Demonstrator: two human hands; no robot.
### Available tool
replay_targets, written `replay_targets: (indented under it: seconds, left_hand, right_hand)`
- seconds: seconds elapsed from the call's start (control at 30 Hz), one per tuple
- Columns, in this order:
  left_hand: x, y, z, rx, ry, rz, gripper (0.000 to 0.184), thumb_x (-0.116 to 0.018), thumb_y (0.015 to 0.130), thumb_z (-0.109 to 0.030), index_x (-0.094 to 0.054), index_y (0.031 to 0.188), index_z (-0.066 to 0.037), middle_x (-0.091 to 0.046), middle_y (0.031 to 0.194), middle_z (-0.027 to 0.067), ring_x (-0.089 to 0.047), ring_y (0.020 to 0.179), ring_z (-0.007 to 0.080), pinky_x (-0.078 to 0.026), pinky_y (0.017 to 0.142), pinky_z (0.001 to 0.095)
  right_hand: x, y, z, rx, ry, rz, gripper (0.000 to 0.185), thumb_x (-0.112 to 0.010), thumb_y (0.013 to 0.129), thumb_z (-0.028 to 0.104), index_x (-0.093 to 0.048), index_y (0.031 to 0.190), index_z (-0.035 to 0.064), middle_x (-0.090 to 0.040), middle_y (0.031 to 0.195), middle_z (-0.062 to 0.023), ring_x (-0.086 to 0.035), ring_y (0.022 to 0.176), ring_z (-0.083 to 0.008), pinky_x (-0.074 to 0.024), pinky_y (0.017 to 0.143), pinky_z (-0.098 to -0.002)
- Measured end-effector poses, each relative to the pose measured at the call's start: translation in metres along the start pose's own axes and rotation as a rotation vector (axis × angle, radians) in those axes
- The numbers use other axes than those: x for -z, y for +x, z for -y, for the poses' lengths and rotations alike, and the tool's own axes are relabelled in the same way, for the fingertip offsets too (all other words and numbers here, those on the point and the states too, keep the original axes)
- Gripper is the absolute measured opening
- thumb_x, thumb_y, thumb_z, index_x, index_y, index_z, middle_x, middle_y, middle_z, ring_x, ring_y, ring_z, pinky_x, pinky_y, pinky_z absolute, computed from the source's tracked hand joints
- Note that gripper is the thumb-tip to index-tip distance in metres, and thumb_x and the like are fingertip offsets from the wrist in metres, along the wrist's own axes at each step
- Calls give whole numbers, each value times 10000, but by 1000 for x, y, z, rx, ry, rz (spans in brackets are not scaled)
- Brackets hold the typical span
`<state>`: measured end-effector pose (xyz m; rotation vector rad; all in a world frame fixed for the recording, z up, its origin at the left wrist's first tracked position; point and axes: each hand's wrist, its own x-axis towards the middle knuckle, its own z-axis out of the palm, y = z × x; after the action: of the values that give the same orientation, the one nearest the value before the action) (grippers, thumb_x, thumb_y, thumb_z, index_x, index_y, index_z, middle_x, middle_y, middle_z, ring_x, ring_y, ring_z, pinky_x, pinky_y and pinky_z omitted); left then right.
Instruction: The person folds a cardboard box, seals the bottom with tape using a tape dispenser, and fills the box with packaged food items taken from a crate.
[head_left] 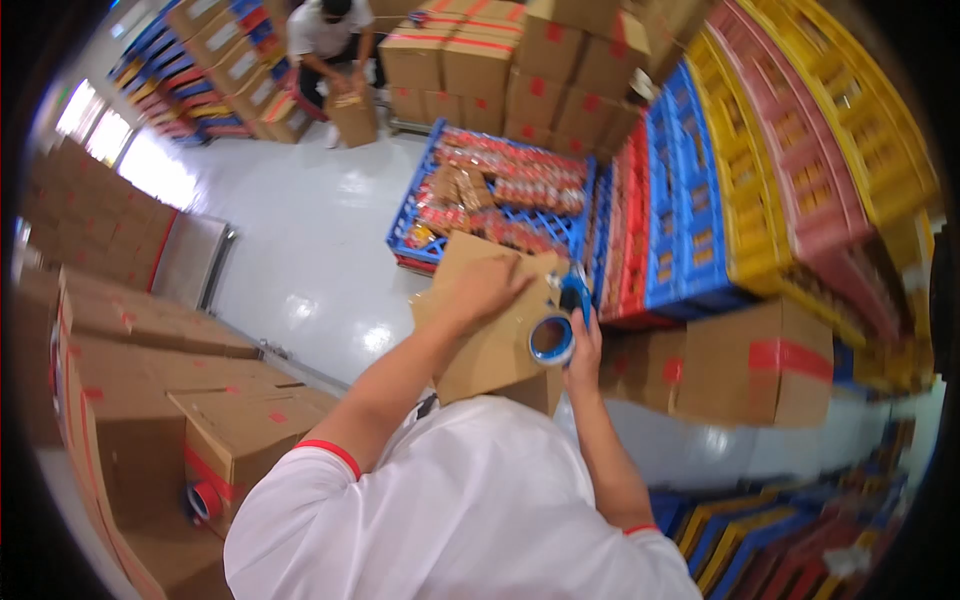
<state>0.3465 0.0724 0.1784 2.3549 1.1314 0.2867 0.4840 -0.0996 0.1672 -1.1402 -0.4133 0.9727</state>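
In front of my body is a cardboard box (pixel 485 350). My left hand (pixel 490 285) lies flat on its top with the fingers stretched out. My right hand (pixel 584 348) is closed round a blue tape dispenser (pixel 577 290), held at the box's right edge. A tape roll (pixel 551 340) with a blue inner ring sits on the dispenser. Just beyond the box stands a blue crate (pixel 415 185) with several rows of packaged goods (pixel 515 160) in red and clear wrapping.
Tall stacks of blue, red and yellow crates (pixel 690 200) rise on the right, near a taped carton (pixel 755 365). Cartons (pixel 240 410) and a red tape roll (pixel 205 500) are at left. At the back, another person (pixel 330 45) handles a box (pixel 353 118).
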Motion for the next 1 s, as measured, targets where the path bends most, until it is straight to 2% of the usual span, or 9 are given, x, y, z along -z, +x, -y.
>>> replay_targets:
  seconds: [0.2, 0.47, 0.57, 0.63, 0.7, 0.77, 0.8, 0.97, 1.0]
  left_hand:
    - [5, -1, -4, -17, 2, 48, 536, -575, 996, -535, -663, 1267, -81, -739, 1088, 203, -701, 1004, 409, -548, 859, 503]
    - [1, 2, -11, -12, 54, 32, 501, -547, 1015, -521, -659, 1248, -91, -737, 1036, 219, -703, 953, 426, -545, 822, 519]
    - [3, 1, -15, -4, 49, 55, 514, -542, 1019, -520, -659, 1214, -59, -734, 1026, 233, -697, 965, 437, -536, 851, 525]
    - [3, 2, -14, 1, 75, 89, 517, -539, 1020, -523, -658, 1214, -59, -734, 1022, 233, -698, 966, 437, -536, 852, 524]
    - [1, 4, -10, 10, 103, 115, 520, -535, 1021, -525, -657, 1214, -58, -734, 1018, 234, -699, 968, 438, -537, 853, 523]
    - [-4, 7, -4, -3, 82, 101, 533, -529, 1020, -538, -655, 1209, -56, -737, 1003, 232, -701, 965, 440, -539, 849, 524]
    - [-2, 7, -6, 1, 85, 92, 533, -529, 1020, -538, -655, 1209, -56, -737, 1003, 232, -701, 965, 440, -539, 849, 524]
    - [12, -3, -18, -39, 15, 92, 573, -538, 1002, -535, -623, 1307, -58, -715, 1163, 235, -672, 1088, 426, -519, 940, 504]
    - [12, -3, -14, -63, -39, 124, 740, -604, 933, -595, -534, 1452, -73, -682, 1277, 223, -649, 1162, 412, -506, 989, 485]
  right_hand:
    - [42, -5, 21, -124, 344, -241, 306, -632, 1038, 345, -679, 1178, 78, -739, 1045, -54, -715, 912, -185, -584, 826, -332]
    - [68, -51, 57, 7, 274, -308, 375, -650, 1018, 321, -594, 1277, 55, -731, 1032, -84, -720, 818, -198, -609, 735, -331]
    - [64, -54, 69, 100, 108, -402, 481, -702, 983, 202, -458, 1361, 33, -674, 1070, -112, -682, 697, -182, -592, 665, -312]
    - [56, -58, 82, 416, -280, -449, 560, -706, 967, 129, -405, 1423, 11, -618, 1178, -141, -667, 813, -155, -570, 715, -282]
    - [65, -60, 78, 475, -357, -453, 684, -733, 939, 132, -345, 1486, -1, -546, 1326, -192, -651, 983, -211, -560, 837, -344]
    - [73, -57, 67, 855, -838, -407, 742, -738, 941, 160, -306, 1515, -26, -518, 1388, -175, -601, 1163, -265, -493, 1012, -428]
    - [73, -57, 60, 845, -864, -356, 790, -794, 882, 166, -342, 1505, -15, -526, 1385, -236, -610, 1179, -352, -482, 1034, -477]
    - [66, -23, 38, 785, -972, -233, 764, -813, 870, 152, -393, 1484, -20, -612, 1298, -280, -640, 1165, -430, -500, 999, -466]
    - [58, -16, 46, 774, -964, -239, 763, -810, 874, 144, -388, 1489, -15, -615, 1304, -280, -646, 1157, -429, -504, 994, -463]
